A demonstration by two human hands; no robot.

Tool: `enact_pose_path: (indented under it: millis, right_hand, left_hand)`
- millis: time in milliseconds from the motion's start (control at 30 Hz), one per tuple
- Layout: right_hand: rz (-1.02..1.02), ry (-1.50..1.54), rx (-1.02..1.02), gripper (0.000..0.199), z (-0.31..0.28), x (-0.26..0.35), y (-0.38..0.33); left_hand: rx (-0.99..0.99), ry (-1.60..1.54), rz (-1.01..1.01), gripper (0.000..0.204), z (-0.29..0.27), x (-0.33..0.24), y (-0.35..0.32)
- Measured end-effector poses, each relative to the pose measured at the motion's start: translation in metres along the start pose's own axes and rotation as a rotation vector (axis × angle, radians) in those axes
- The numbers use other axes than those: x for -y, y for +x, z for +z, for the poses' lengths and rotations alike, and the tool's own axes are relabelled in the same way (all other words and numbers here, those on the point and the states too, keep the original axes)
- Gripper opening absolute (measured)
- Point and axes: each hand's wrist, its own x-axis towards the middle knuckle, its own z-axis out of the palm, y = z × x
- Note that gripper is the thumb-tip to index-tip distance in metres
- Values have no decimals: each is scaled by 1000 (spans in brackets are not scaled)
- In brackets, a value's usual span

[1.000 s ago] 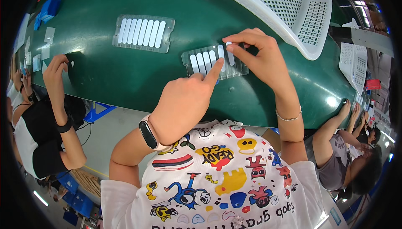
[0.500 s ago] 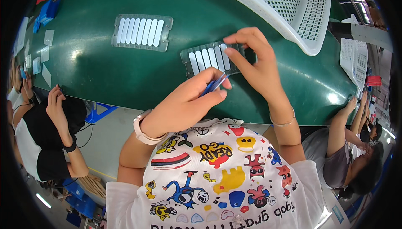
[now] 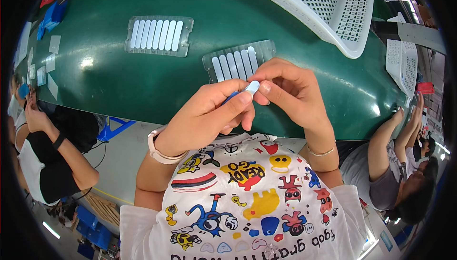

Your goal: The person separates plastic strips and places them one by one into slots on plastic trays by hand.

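My left hand (image 3: 212, 104) is closed on a small blue piece (image 3: 230, 98), partly hidden by the fingers. A white round-ended strip (image 3: 253, 87) rises between my left thumb and index finger. My right hand (image 3: 295, 96) meets the left one, its thumb and fingertips pinched against the strip's right edge. Just beyond the hands lies a clear tray (image 3: 266, 47) with several white strips (image 3: 232, 65) side by side; my fingers cover its near right part. Farther left, another clear tray (image 3: 183, 49) bears a row of similar strips (image 3: 157, 35).
A white perforated basket (image 3: 352, 31) stands at the far right of the green table (image 3: 104, 79), a smaller white basket (image 3: 402, 65) beyond it. Blue pieces (image 3: 52, 16) and clear sheets (image 3: 52, 86) lie at the left. Other people sit on both sides, one arm (image 3: 66, 148) at the left.
My right hand has come from the near tray down to my left hand. A white strip now shows between them. At the left, a co-worker's raised hand has shifted left.
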Motion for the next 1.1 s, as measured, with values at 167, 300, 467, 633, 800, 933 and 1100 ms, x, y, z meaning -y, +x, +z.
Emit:
enact_pose_path:
  millis: [167, 300, 467, 633, 800, 933, 1100]
  right_hand:
    - [-124, -101, 59, 12, -6, 3, 0]
    - [-237, -377, 34, 12, -6, 3, 0]
    - [-703, -697, -119, 20, -10, -3, -4]
    - [-1126, -1148, -42, 26, -19, 4, -16]
    - [-1091, -1180, -35, 24, -17, 3, -16]
    - [-1059, -1076, -18, 20, -16, 2, -8]
    - [-745, -358, -59, 11, -14, -2, 0]
  left_hand:
    - [-108, 266, 134, 25, 0, -3, 1]
    - [-144, 418, 179, 26, 1, -1, 1]
    - [-235, 33, 109, 28, 5, -2, 3]
    - [-195, -24, 85, 29, 0, -3, 3]
    - [-145, 22, 71, 27, -3, -1, 3]
    - [-187, 4, 81, 26, 3, -5, 4]
    - [-194, -31, 36, 28, -1, -2, 6]
